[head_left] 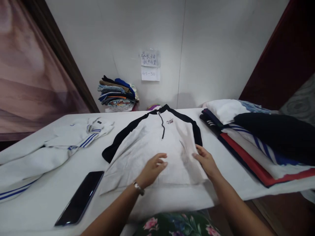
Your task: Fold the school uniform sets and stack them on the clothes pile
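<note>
A white pullover (150,141) with black sleeves and collar lies face up in front of me. A short dark zip or cord runs down from its collar, and a small print sits on the chest. My left hand (152,168), with a metal band at the wrist, is over the lower middle of the pullover. Its fingers are bent but apart, with nothing between them. At the garment's right side edge, my right hand (206,160) pinches the white cloth between thumb and fingers. Part of the right sleeve is hidden behind that edge.
White trousers (49,157) with blue stripes lie left on the white table (124,213). A dark phone (80,198) rests near the front left. Clothes are piled (265,137) at right; a folded stack (118,95) stands behind. Handwritten paper signs (150,65) hang on the wall.
</note>
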A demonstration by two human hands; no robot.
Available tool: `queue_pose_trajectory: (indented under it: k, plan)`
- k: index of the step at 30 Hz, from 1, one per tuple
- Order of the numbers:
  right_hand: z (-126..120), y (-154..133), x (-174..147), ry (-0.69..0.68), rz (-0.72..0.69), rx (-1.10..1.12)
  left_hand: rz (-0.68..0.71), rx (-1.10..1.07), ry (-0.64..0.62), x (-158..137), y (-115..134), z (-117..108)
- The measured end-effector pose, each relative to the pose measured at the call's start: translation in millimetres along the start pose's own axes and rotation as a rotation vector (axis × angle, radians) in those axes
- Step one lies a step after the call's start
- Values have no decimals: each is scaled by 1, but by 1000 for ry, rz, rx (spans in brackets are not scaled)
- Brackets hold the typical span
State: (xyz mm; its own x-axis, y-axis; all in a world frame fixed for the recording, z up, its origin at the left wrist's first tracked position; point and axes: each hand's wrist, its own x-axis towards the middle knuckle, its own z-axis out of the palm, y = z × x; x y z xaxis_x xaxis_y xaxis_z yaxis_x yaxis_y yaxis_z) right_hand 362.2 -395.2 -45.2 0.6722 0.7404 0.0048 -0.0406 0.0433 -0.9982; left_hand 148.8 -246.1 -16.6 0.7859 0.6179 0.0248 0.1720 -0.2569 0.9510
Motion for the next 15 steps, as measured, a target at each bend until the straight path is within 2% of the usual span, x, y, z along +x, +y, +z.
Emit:
queue_pose_trajectory:
  k: [2,4,5,6,8,9,11,13,15]
  plan:
    - [26,-12,-1,-225,28,53,-27,-229,-58,15,5,36]
    - [40,-16,4,-370,-3,-18,-106,-416,-42,27,5,56]
    - [39,-14,9,-359,-62,-84,-173,-488,-24,31,3,61]
    - [35,-12,16,-287,-143,-171,-249,-546,-6,34,-1,64]
    - [14,-2,34,-42,-277,-418,-371,-617,32,37,-8,62]
    - [0,3,43,63,-286,-571,-400,-633,49,36,-12,60]
    - [-24,14,60,157,-162,-870,-417,-655,81,34,-16,56]
    - [-38,24,72,146,-12,-1072,-412,-663,87,32,-16,55]
    - [-41,29,81,96,25,-1162,-400,-644,83,31,-12,55]
